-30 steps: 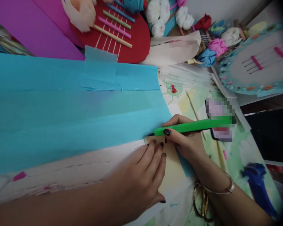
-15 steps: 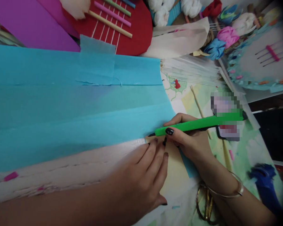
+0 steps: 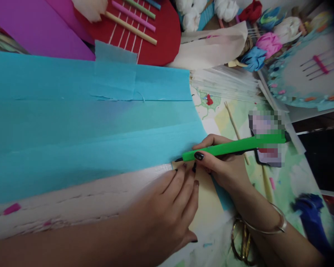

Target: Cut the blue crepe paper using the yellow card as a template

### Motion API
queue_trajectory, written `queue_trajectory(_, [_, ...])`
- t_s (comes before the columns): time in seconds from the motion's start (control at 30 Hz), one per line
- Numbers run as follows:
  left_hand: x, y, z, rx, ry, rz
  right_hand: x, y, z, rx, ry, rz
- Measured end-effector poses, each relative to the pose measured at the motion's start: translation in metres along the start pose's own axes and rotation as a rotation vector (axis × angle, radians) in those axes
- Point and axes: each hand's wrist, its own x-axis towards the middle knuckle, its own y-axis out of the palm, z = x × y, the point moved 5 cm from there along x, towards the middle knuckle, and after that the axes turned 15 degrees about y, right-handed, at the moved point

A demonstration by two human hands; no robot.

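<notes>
My right hand (image 3: 225,167) grips a green pen (image 3: 233,147), whose dark tip touches the lower right edge of a wide sheet of blue crepe paper (image 3: 86,122). My left hand (image 3: 169,207) lies flat, fingers together and stretched out, pressing on a pale yellow card (image 3: 208,204) that sits on the blue paper's corner. The pen tip is right at the card's top edge, just above my left fingertips. A bangle circles my right wrist.
A red board with coloured sticks (image 3: 144,29) and purple paper (image 3: 33,26) lie at the back. Paper flowers (image 3: 256,40) are piled at the back right beside a round decorated board (image 3: 308,70). Gold-handled scissors (image 3: 241,244) lie under my right wrist. A thin wooden stick (image 3: 235,128) rests nearby.
The view shifted slightly downward since a second ago. The pen tip and both hands stay in nearly the same place at the card's edge.
</notes>
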Motion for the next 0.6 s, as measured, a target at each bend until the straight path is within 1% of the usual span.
queue_trajectory(0.3, [-0.0007, 0.0012, -0.0012, -0.02, -0.017, 0.023, -0.0003, 0.0014, 0.0021, -0.037, 0.001, -0.029])
queue_trajectory(0.47, [-0.001, 0.0004, -0.001, -0.032, -0.03, 0.018, 0.0011, -0.0015, -0.0006, -0.003, -0.002, -0.033])
queue_trajectory(0.6, [-0.0007, -0.0003, -0.0005, -0.034, -0.034, 0.016, 0.0013, -0.0017, 0.0003, -0.039, -0.004, -0.05])
